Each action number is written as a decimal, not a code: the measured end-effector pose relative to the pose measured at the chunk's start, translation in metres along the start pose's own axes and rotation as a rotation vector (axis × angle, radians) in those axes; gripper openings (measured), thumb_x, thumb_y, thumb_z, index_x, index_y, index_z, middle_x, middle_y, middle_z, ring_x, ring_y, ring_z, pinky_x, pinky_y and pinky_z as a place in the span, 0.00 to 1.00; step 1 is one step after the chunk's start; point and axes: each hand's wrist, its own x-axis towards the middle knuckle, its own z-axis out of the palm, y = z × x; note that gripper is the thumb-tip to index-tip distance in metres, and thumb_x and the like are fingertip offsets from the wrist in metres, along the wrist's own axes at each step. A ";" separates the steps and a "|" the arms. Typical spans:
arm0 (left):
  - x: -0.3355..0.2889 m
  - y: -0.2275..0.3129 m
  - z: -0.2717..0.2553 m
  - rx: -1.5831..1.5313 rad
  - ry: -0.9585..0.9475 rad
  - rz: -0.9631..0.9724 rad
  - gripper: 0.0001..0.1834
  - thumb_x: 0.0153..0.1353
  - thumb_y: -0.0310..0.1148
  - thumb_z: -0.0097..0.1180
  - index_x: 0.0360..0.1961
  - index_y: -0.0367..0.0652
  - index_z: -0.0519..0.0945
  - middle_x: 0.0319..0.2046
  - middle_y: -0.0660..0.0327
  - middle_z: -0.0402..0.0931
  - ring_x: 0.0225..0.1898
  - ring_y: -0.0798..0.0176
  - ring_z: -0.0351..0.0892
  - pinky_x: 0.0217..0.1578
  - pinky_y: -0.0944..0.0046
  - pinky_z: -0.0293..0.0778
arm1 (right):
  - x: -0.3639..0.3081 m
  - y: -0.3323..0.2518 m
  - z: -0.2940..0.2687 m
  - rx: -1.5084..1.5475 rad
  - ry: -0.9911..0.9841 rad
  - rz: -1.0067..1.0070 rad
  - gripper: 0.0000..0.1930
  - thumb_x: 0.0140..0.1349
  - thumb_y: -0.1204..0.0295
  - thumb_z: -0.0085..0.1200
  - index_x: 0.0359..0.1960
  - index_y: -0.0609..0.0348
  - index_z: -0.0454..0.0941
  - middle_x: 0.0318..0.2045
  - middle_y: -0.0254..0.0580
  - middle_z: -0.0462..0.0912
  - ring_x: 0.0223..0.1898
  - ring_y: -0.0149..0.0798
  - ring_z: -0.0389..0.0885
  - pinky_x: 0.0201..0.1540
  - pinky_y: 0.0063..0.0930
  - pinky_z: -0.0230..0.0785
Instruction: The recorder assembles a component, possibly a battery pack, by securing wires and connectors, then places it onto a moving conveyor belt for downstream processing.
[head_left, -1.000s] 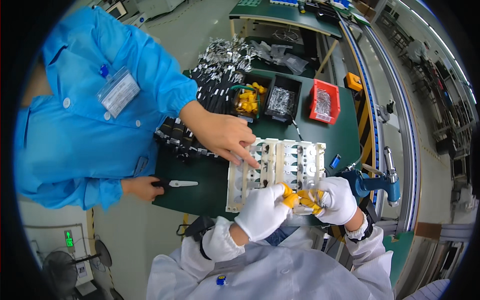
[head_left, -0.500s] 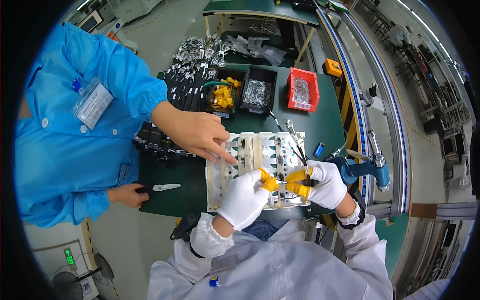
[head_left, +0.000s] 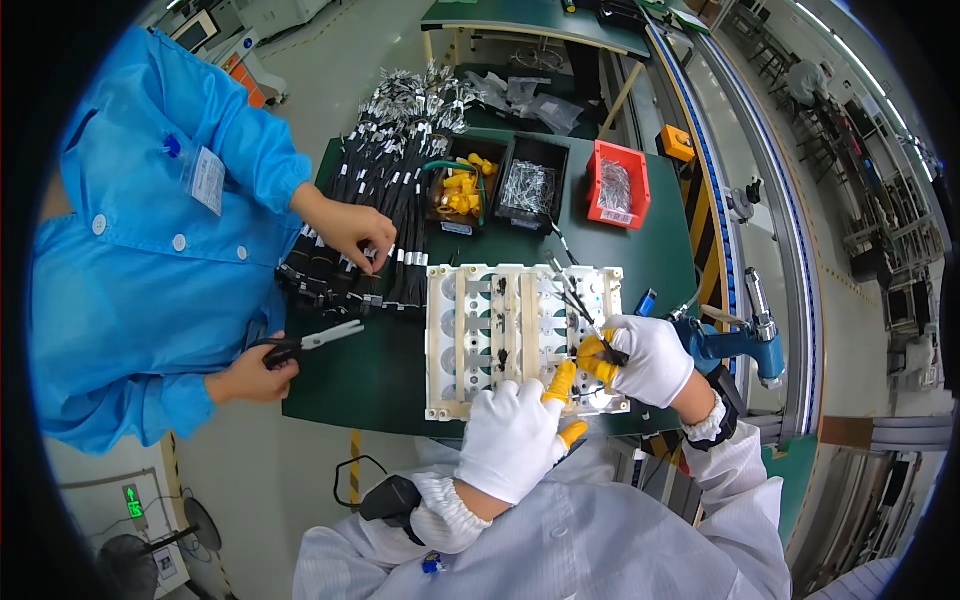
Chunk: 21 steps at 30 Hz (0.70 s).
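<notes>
A white plastic frame (head_left: 438, 345) with cream bars and round holes lies on the green table (head_left: 350, 385) in front of me. My right hand (head_left: 645, 365), in a white glove with yellow fingertips, pinches a black wire harness (head_left: 577, 297) above the frame's right side. The harness's thin leads and metal ends stretch up and away from the fingers. Gloved the same way, my left hand (head_left: 512, 437) hovers at the frame's near edge. Its thumb and forefinger are apart, with nothing between them.
At left, a co-worker in blue holds scissors (head_left: 330, 335) and reaches to bundled black harnesses (head_left: 385, 190). Behind the frame stand black bins of yellow parts (head_left: 462, 195) and metal pins (head_left: 528, 188), and a red bin (head_left: 618, 185). A blue power driver (head_left: 740, 345) lies right.
My left hand has let go of the harness end and drawn back toward me, fingers spreading. The co-worker's upper hand has left the frame for the bundles; their scissors have opened.
</notes>
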 end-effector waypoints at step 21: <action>0.007 -0.022 0.033 0.083 0.176 0.031 0.27 0.37 0.48 0.73 0.40 0.48 0.81 0.24 0.63 0.75 0.28 0.57 0.77 0.27 0.54 0.74 | 0.213 -0.020 -0.020 -0.157 0.377 0.345 0.15 0.62 0.69 0.55 0.47 0.60 0.84 0.46 0.52 0.87 0.48 0.48 0.87 0.52 0.37 0.77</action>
